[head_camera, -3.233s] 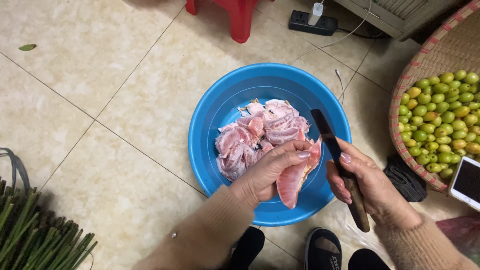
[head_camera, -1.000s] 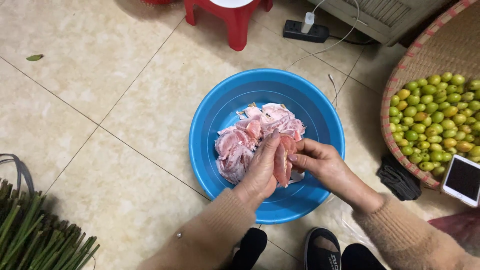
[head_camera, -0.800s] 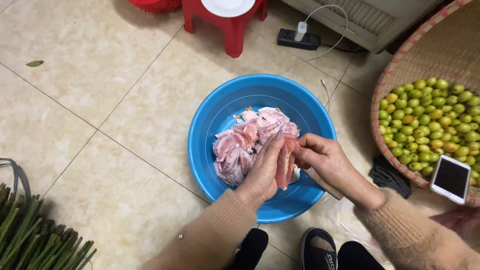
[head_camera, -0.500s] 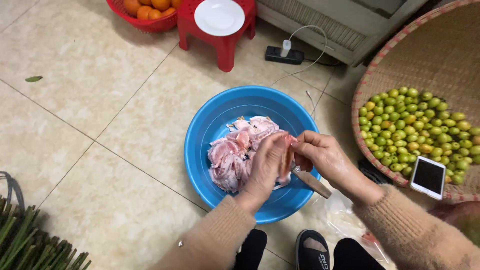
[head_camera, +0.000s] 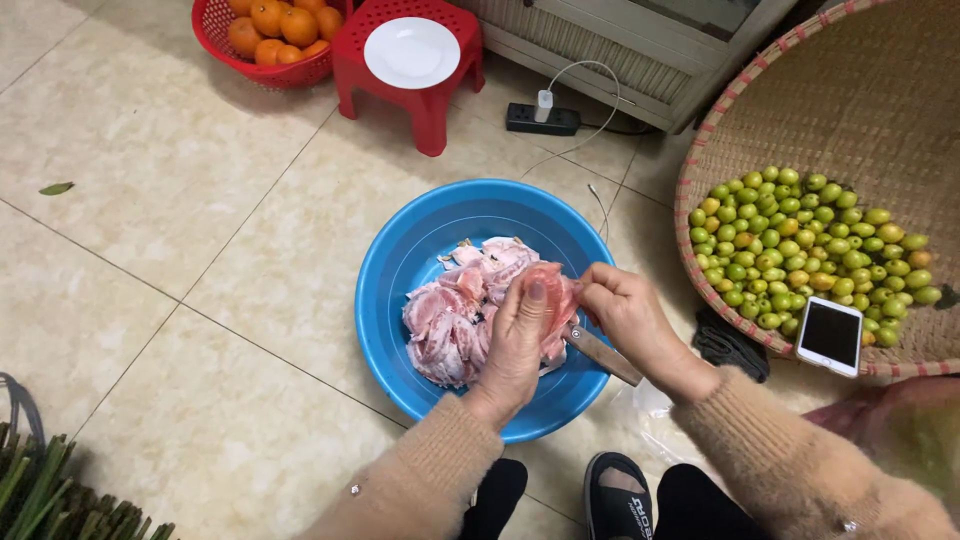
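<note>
Over the near side of the blue basin (head_camera: 400, 290), the left hand (head_camera: 520, 335) cups a pink fruit segment (head_camera: 553, 295), fingers closed around it. The right hand (head_camera: 625, 315), just right of the segment, grips a knife (head_camera: 603, 353) and pinches the segment's edge. More pink segments (head_camera: 450, 320) lie in the basin. A woven tray (head_camera: 850, 100) of green fruit (head_camera: 800, 240) sits right of the basin, a phone (head_camera: 828, 335) on its rim.
</note>
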